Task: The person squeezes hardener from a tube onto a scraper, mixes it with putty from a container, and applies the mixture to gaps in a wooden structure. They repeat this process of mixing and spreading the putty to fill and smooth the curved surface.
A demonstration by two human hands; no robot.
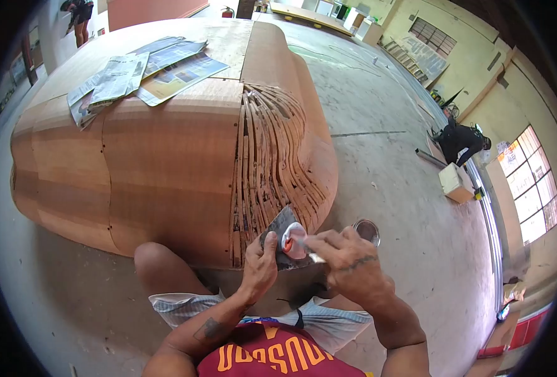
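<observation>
My left hand (261, 267) grips the edge of a dark, flat mixing board (281, 224), thumb on top. On the board lies a mound of pale pink-white putty (296, 234) with an orange-red streak in it. My right hand (352, 257) is closed around a putty knife (316, 257), blurred by motion, its blade at the putty. Just past my right hand stands an open round can (367, 232). Directly in front of me is a large curved wooden form (165, 169), with ridged, layered strips (269, 151) exposed along its right part.
Newspaper sheets (146, 69) lie on top of the wooden form. A person in dark clothes (460, 141) bends beside a pale box (457, 183) at the right. Another person (79, 22) stands at the far left. Concrete floor (391, 182) stretches along the right side.
</observation>
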